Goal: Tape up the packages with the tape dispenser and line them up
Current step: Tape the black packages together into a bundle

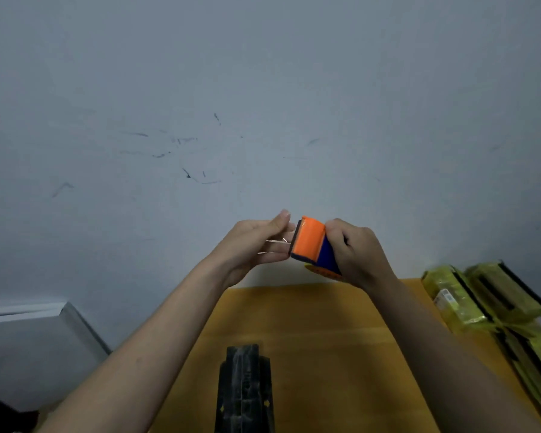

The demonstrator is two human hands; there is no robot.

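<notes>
Hands meet in mid-air above the far edge of the yellow-brown wooden table [310, 339]. Right hand [356, 251] curls its fingers round the orange and blue plastic tape dispenser [311, 242]. Left hand [253, 242], just left of it, holds its fingers nearly straight at the dispenser's front edge, touching a clear strip of tape [275, 245]. Yellow-wrapped packages [469, 298] lie stacked at the table's right side. A black plastic stand [244, 389] sits near the viewer.

We see our left hand [256, 242] and right hand [358, 253] bare, both forearms uncovered, no sleeves, rings or watch showing.
</notes>
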